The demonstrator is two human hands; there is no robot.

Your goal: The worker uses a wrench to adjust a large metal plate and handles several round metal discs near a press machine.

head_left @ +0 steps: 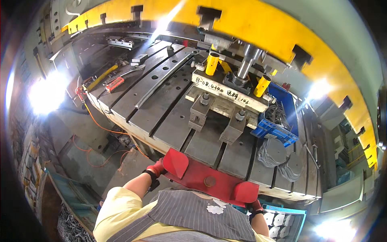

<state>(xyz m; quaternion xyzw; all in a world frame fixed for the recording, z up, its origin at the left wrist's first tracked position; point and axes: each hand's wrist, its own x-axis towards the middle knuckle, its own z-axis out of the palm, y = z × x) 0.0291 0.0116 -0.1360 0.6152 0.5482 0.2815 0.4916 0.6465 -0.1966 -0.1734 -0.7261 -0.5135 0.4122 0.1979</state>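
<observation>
A red two-hand control panel [197, 178] with a round centre button stands in front of me at the near edge of the press bed. Raised red guards cover both of its ends. My left hand [156, 168], in a red glove, is at the outer side of the left guard [175, 163]. At the right guard [246, 192] is my right hand [255, 207], also gloved in red. The guards hide most of the fingers on both hands, so their grip does not show. Beyond the panel, a die [229, 92] with yellow posts is clamped on the slotted bed [201, 149].
A yellow press ram [258, 20] spans overhead. Right of the die sit a blue crate [282, 138] of metal pieces and stacked flat plates [272, 153]. A bin of round-holed parts [299, 226] is at lower right. A wrench [128, 74] and red-handled cutter [115, 84] lie on the left.
</observation>
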